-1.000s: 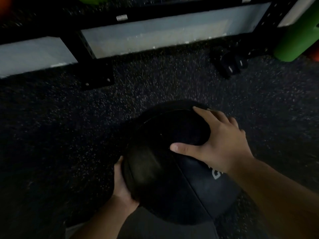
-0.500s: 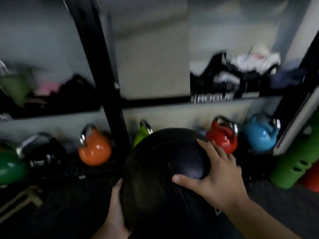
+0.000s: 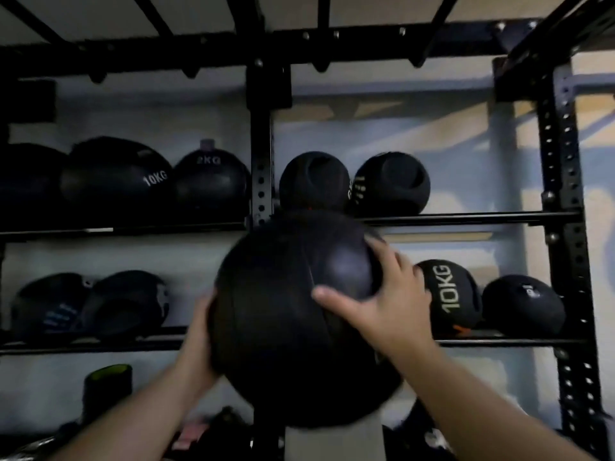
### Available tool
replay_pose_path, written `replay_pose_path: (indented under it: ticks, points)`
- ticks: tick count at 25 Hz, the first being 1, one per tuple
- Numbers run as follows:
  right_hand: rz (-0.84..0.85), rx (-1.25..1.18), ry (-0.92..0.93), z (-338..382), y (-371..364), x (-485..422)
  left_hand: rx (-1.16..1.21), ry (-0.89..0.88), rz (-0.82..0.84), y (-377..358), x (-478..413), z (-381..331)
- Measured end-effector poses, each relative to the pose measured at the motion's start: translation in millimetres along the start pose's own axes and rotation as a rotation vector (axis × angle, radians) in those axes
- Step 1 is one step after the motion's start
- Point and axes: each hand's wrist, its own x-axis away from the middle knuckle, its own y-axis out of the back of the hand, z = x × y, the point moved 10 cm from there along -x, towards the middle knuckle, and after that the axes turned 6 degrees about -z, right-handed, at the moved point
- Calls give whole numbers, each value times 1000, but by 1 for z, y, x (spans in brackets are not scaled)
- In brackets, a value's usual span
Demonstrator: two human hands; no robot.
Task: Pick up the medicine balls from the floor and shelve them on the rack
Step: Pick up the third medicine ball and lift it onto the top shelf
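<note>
A large black medicine ball point(image 3: 286, 321) is held up in front of the black rack point(image 3: 263, 181), level with its middle shelf rail point(image 3: 499, 342). My left hand point(image 3: 196, 341) cups the ball's lower left side. My right hand point(image 3: 389, 301) is spread over its upper right side. The ball hides the rack's centre upright below the upper rail and part of the middle shelf behind it.
Black balls fill the upper shelf: a 10KG ball point(image 3: 116, 181), a 2KG ball point(image 3: 211, 184) and two handled balls point(image 3: 392, 183). The middle shelf holds a 10KG ball point(image 3: 449, 294), another ball point(image 3: 522, 304) and two at left point(image 3: 126, 304). A perforated upright point(image 3: 565, 227) stands right.
The ball has been lifted from the floor up to the shelves, both hands keeping the same grip. The view has swung upward from floor and kettlebells to the ball shelves.
</note>
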Motion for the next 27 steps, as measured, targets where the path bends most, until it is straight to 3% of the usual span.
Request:
replay_pose_path:
  ticks: [4,6,9,18,24,27]
  points:
    - [-156,-137,102,100,88,-69,-18,-229,95,-73,30,-165]
    - [-236,-187,144,126,134,-89,-47,-338,124,-106,49,-214]
    - [-340,-201,174,138,200,-113,54,-345,213,-168,80,-249]
    - [-493,32,199,39,345,-154,85,-186,500,-364,90,-144]
    - [-538,64,229,-63,376,-197,105,-114,676,-490,32,-57]
    - [-602,117,265,-109,373,-228,123,-170,757,-546,-13,-28]
